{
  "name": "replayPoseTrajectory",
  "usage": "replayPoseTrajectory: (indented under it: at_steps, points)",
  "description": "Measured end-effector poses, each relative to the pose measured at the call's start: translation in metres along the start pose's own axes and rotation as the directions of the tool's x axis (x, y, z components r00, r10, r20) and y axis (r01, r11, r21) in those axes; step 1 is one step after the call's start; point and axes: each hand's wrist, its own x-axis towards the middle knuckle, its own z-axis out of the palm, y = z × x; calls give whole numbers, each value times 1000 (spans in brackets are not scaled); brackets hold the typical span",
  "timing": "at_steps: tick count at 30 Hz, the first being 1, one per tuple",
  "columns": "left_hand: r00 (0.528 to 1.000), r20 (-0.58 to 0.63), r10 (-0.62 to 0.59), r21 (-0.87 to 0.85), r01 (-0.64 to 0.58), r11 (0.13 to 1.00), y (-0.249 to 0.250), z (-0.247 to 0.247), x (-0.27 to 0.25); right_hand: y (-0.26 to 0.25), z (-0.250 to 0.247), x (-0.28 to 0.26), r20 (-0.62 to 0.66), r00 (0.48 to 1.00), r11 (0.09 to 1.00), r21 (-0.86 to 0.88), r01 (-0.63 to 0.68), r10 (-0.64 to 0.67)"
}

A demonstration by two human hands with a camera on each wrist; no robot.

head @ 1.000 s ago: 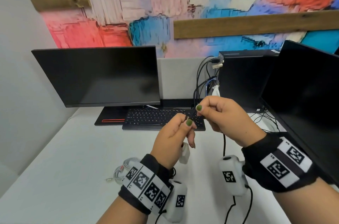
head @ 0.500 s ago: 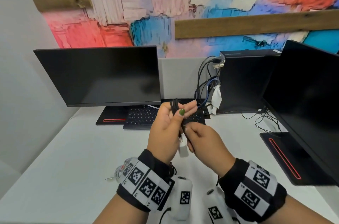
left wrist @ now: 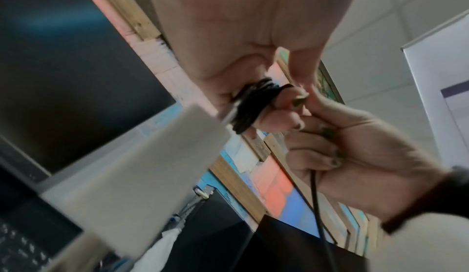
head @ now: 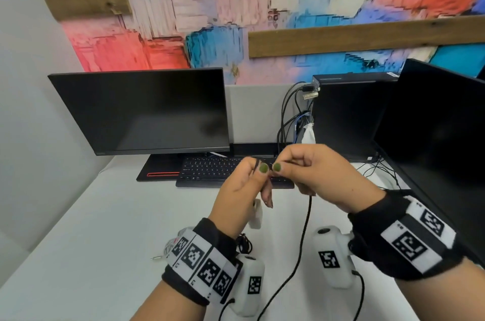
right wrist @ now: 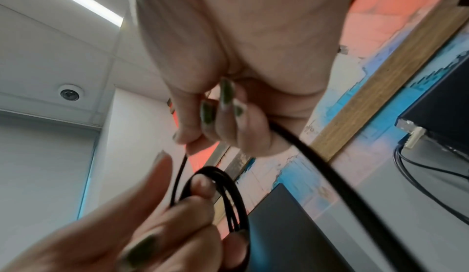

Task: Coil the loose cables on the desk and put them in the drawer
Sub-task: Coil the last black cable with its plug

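Both hands are raised above the white desk (head: 91, 242). My left hand (head: 258, 171) holds a small coil of black cable (left wrist: 250, 108) looped round its fingers, thumb pressed on top. A white charger block (head: 256, 213) hangs below it. My right hand (head: 279, 164), touching the left at the thumbs, pinches the same cable (right wrist: 184, 156). The loose tail (head: 301, 242) hangs from it toward the desk's near edge. In the right wrist view the loops (right wrist: 228, 196) circle a left fingertip. A coiled white cable (head: 173, 242) lies on the desk behind my left wrist. No drawer is in view.
A dark monitor (head: 147, 110) stands at the back left with a black keyboard (head: 210, 171) before it. A black computer tower (head: 346, 115) with plugged-in cables (head: 288, 115) is at the back. A second monitor (head: 441, 150) lines the right side. A small black bundle (head: 244, 243) lies by my left wrist.
Half a second ago my right hand was below the left one. It has swung up and to the right with the cable, back beside the left thumb, while the left hand dropped slightly.
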Motion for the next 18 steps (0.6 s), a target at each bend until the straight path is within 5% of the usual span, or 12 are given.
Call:
replayPoseTrajectory:
  at_steps: [8, 12, 18]
  points:
    - [999, 48, 14, -236, -3, 972, 12, 13, -7, 11, 0, 15, -204, 979, 993, 111, 40, -17]
    - [999, -39, 30, -302, -41, 952, 15, 9, -6, 25, 20, 11, -68, 996, 982, 185, -44, 57]
    - [986, -165, 2, -281, -49, 959, 13, 3, -1, 29, 45, -5, 90, 988, 991, 36, -127, 123]
